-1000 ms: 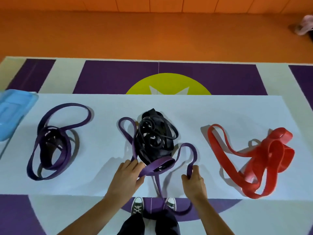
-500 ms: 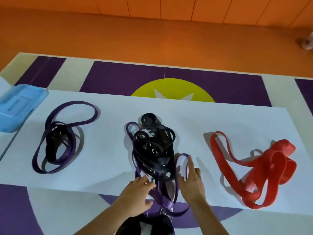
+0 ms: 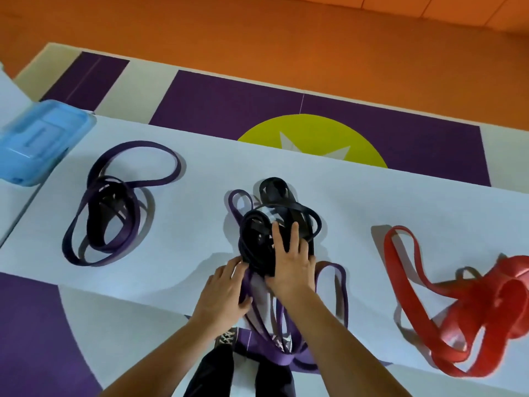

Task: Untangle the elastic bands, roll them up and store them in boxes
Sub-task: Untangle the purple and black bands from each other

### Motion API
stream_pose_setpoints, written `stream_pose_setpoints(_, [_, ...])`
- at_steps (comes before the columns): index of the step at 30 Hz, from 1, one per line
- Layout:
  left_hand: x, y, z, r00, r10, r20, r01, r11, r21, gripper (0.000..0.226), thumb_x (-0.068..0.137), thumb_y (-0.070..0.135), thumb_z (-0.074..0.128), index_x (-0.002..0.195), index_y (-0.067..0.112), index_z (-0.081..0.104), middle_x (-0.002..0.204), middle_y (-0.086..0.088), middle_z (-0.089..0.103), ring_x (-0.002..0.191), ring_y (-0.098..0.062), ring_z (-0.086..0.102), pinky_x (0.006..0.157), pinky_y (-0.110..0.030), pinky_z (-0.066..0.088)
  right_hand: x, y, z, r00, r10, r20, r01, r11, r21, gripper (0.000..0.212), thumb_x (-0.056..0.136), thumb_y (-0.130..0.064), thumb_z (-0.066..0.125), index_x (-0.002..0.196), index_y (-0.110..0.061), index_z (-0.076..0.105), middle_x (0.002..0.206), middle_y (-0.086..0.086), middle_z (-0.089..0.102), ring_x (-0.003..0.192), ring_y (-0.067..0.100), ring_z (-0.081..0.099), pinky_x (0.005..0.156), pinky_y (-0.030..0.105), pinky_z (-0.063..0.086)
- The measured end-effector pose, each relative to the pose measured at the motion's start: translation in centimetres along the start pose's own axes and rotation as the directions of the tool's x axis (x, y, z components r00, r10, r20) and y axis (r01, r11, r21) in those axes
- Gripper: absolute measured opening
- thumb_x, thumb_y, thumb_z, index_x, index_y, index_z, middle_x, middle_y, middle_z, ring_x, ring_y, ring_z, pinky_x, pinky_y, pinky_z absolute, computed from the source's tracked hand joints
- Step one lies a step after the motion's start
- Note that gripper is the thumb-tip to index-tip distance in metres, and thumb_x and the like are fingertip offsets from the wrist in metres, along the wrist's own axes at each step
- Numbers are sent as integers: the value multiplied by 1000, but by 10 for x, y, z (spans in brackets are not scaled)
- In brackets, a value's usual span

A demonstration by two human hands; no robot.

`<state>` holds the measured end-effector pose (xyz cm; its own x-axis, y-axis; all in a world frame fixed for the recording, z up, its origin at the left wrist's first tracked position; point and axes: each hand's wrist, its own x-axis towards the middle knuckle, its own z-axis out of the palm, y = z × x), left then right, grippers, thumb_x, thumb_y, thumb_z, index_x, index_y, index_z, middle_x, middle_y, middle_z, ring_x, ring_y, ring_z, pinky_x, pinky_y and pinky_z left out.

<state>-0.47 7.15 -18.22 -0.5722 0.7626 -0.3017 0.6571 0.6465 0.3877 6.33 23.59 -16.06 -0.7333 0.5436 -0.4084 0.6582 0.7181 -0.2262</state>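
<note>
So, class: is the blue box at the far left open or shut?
Shut. The blue box has its lid seated flat on top, and none of its inside shows.

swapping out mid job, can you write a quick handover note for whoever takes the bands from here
Left hand: gripping a purple band at the table front edge.
Right hand: spread flat on the black band tangle, not closed.
Middle pile: purple and black intertwined, purple loops hanging off the edge.
Left pile: purple and black, tangled.
Red bands: tangled, right.
Blue box: far left, lid on.
Done: nothing rolled or boxed.
Left: untangle all three piles, roll, store.
</note>
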Motion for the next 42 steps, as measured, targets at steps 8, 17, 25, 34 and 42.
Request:
stream_pose_setpoints(8, [0,-4,16,1000,-3,-22,4,999,42,90,83,41,71,158,18,26,157,-1,43,133,-24,51,106,-38,48,32,35,-46,998,-20,-51,39,915,402,51,85,-21,73,130,-29,52,119,3,63,115,28,55,95,46,54])
stream_pose_setpoints(17, [25,23,6,994,-69,-88,74,996,56,103,84,53,72,161,17,13,148,-3,50,125,-25,57,103,-39,49,45,64,-104,921,185,-344,67,792,607,43,83,-18,70,118,-36,53,99,4,69,99,30,62,83,43,55])
stream_pose_setpoints(25, [44,32,-5,991,-76,-109,90,987,134,99,70,34,87,154,23,35,151,-9,40,128,-30,52,104,-41,49,68,97,-94,934,293,-203,-131,813,568,47,89,-28,70,131,-27,50,116,11,63,114,37,54,96,47,49])
stream_pose_setpoints(34, [71,45,-9,982,44,-182,-7,980,200,74,66,33,81,132,15,53,131,-6,53,118,-31,54,105,-49,42,56,108,-74,889,430,-157,-360,869,340,82,93,-41,62,160,-29,16,162,15,19,146,39,26,117,54,24])
stream_pose_setpoints(42, [64,39,-4,994,-74,85,38,930,366,75,73,31,84,139,27,50,117,-5,59,110,-33,57,109,-57,36,27,94,-51,802,342,-490,-170,917,361,41,86,-29,69,122,-18,53,122,11,53,113,34,50,99,52,40])
